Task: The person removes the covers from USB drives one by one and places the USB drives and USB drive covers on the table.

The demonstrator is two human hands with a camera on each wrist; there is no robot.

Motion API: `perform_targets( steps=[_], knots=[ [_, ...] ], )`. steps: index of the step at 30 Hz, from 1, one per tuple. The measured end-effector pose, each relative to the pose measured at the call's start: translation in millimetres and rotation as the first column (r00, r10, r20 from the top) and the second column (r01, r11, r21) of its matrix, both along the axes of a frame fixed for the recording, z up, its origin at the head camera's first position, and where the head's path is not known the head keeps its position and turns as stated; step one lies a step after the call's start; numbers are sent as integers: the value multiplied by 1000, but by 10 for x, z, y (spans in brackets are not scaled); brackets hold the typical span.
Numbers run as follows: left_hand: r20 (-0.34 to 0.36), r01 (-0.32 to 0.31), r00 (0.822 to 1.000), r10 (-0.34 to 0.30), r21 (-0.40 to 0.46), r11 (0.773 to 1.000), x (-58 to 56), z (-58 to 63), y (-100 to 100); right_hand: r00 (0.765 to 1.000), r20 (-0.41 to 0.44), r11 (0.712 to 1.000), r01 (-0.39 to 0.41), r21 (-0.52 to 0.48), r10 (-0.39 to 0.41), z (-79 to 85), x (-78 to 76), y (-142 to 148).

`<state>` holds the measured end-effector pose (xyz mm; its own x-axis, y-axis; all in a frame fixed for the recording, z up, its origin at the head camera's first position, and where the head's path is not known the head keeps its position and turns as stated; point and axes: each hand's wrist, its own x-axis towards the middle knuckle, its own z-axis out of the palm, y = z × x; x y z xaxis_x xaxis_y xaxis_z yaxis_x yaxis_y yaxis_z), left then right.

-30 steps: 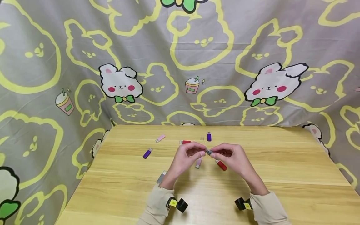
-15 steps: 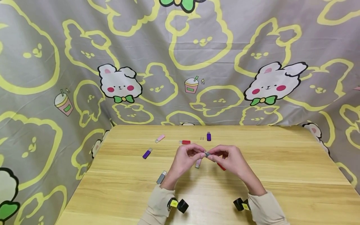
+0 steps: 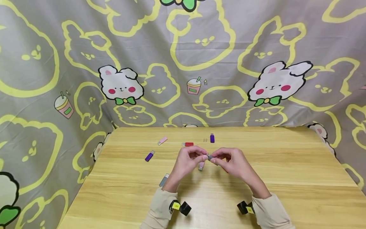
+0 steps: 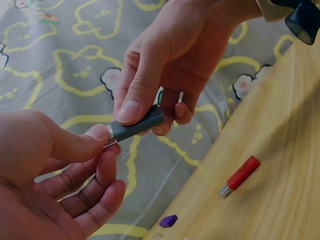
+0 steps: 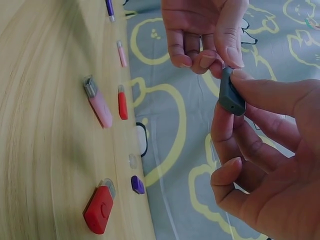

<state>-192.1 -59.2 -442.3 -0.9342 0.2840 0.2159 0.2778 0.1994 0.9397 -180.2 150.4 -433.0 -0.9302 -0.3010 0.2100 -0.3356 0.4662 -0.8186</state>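
Between both hands, above the table, is a dark grey USB flash drive (image 3: 210, 157). My right hand (image 3: 233, 161) pinches its grey body (image 4: 142, 123) between thumb and fingers. At the other end, my left hand (image 3: 187, 161) pinches with thumb and forefinger over the metal plug, which is mostly covered. A thin clear edge (image 4: 110, 144), like part of a clear cap, shows at the left fingertips in the left wrist view. Seen from the right wrist, the drive's rounded end (image 5: 233, 106) faces the camera. Under the hands lie a pink flash drive (image 3: 201, 166) and a partly hidden red one (image 5: 100, 210).
Farther back on the wooden table (image 3: 114, 197) are a red drive (image 3: 189, 144), a purple drive (image 3: 212, 138) beside a small clear piece (image 3: 205, 140), and a pink drive (image 3: 162, 141). Another purple drive (image 3: 149, 156) and a grey one (image 3: 164, 180) lie left. A patterned curtain (image 3: 160, 47) hangs behind.
My right hand has shifted slightly left, closing the gap to the left fingertips. The metal end seen between the hands earlier is now mostly covered. More of the nearby red drive is hidden.
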Motion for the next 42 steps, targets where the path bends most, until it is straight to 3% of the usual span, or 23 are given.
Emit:
perform_targets(
  steps=[16,19,23,28,31,36,42],
  knots=[
    [13,4,1000,-3,-12,1000,-44,13,-21,996,87,1000,-16,-23,17,76,12,52],
    [2,-82,997,82,16,997,-68,39,-135,994,107,1000,18,17,-19,80,11,124],
    [1,-192,981,193,106,976,-90,80,-309,992,102,996,64,61,-70,73,1,261],
    [35,-107,994,104,75,991,-120,83,-312,994,106,999,27,23,-30,45,-25,307],
    [49,-93,995,90,57,994,-128,69,-269,993,106,999,43,3,-43,8,-50,303],
    [61,-114,992,110,65,991,-124,50,-229,982,102,987,159,17,-160,-106,-206,392],
    [80,-98,992,96,19,995,-119,23,-213,950,120,953,271,131,-287,-236,-627,487]
  ],
)
